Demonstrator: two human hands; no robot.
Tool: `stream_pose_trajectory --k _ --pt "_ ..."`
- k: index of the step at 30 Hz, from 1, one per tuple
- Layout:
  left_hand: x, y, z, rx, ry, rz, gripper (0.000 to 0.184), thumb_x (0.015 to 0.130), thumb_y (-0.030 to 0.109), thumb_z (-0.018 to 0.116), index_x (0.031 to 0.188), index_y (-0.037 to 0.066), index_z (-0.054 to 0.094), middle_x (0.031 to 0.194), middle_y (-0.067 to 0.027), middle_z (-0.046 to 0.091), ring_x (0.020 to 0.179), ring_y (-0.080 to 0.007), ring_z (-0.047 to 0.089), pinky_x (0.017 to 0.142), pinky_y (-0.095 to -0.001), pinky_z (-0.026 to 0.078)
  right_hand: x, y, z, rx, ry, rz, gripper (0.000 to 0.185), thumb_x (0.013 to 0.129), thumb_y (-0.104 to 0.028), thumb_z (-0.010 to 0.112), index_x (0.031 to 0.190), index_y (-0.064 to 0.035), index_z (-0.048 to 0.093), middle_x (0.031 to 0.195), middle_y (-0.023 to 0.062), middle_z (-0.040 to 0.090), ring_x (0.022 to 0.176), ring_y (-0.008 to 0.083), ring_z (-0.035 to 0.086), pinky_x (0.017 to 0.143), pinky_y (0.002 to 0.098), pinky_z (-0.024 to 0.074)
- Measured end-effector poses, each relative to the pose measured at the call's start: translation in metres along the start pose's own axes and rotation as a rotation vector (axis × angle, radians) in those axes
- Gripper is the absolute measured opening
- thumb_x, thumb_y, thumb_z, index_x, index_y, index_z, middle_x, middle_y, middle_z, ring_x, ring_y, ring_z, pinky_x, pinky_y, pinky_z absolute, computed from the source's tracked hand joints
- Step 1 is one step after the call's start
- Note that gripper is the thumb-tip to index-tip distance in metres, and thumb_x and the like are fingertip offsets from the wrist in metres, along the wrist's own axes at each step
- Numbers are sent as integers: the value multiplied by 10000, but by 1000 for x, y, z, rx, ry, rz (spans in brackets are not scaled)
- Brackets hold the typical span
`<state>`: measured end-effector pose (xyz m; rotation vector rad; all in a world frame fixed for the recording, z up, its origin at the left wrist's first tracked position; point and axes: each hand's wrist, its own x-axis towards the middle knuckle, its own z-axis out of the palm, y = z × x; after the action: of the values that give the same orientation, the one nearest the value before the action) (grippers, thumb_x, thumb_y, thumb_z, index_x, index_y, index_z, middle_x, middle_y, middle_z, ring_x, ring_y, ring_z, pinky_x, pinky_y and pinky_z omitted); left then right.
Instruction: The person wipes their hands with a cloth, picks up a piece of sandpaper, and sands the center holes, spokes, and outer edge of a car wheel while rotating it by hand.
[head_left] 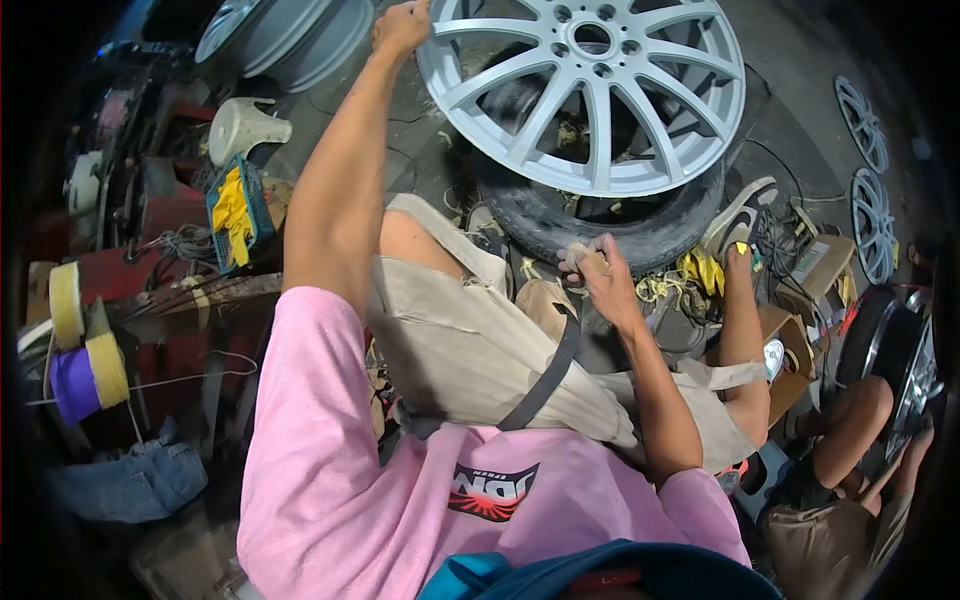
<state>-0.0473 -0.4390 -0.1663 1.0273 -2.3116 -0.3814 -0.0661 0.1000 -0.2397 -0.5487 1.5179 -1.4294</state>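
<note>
A silver multi-spoke wheel rim lies face up over a black tyre at the top of the view. My left hand is closed at the rim's left edge; its fingertips are partly hidden. Below the rim's front edge and apart from it, my right hand pinches a small tan piece that looks like folded sandpaper. Greyish dust covers its fingers. Yellow cloth or gloves lie beside the tyre, close to my right foot.
Upper left are more wheels, a pale stool and a basket with yellow gloves. Rolls of yellow and purple material are at far left. Right: silver wheels, a cardboard box, cables, and another person's knee near a dark wheel.
</note>
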Motion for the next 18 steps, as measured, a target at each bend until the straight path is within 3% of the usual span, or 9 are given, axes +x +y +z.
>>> stream_pose_trajectory --k 3,4,5,8,9,11,15,17,18 --pt "3 10 -2 72 -12 49 403 1011 382 530 1159 70 739 1079 -213 743 990 -392 712 851 -477 544 8 -9 -6 155 182 -1 135 1047 -155 521 1067 -23 495 1130 216 736 948 233 735 770 309 593" --pt "-10 44 -31 55 -145 -124 464 1007 459 542 1142 68 753 1029 -188 750 958 -366 726 857 -460 547 11 -14 -13 147 205 -8 135 1047 -155 521 1067 -23 495 1130 216 736 948 233 735 770 309 593" --pt "-21 68 -49 40 -278 -295 531 1002 536 553 1125 66 767 979 -163 757 927 -340 741 863 -444 551 15 -22 -21 340 300 -6 151 1046 -168 518 1088 -23 503 1124 203 717 952 244 725 788 340 602" --pt "-33 49 -41 28 -294 -301 560 1033 525 463 1148 65 762 966 -162 768 745 -311 761 721 -433 603 30 -35 -48 795 495 -85 203 1035 -201 520 1138 -26 539 1067 160 636 956 263 670 849 458 622" --pt "-38 53 -45 66 -293 -239 561 1037 515 465 1152 51 759 960 -172 764 681 -308 756 647 -426 613 25 -53 -53 778 540 -118 180 1028 -196 537 1104 -35 561 1038 130 627 948 242 646 858 461 621" --pt "-65 76 -61 -120 -384 -451 597 1045 495 470 1128 -33 735 936 -215 748 623 -314 743 532 -413 597 14 -72 -63 664 613 -150 166 1020 -189 556 1088 -38 572 1043 110 625 962 228 645 857 449 622" --pt "-111 66 -65 -414 -562 -562 615 1072 427 474 1131 -164 632 907 -263 720 558 -320 722 477 -414 584 3 -88 -85 623 683 -225 159 1013 -181 575 1082 -37 578 1028 83 627 953 197 640 840 412 611" --pt "-137 67 -66 -381 -675 -681 548 1062 411 548 1151 -126 608 791 -195 687 500 -265 683 409 -348 557 7 -84 -95 338 764 -341 179 1014 -202 592 1061 -30 576 998 82 631 921 179 632 804 350 567" --pt "-147 81 -78 -463 -674 -720 507 1037 383 615 1160 -109 612 826 -166 692 527 -237 680 437 -331 570 6 -93 -94 54 852 -328 232 1013 -229 608 1037 -3 566 950 114 628 882 209 624 777 358 520"
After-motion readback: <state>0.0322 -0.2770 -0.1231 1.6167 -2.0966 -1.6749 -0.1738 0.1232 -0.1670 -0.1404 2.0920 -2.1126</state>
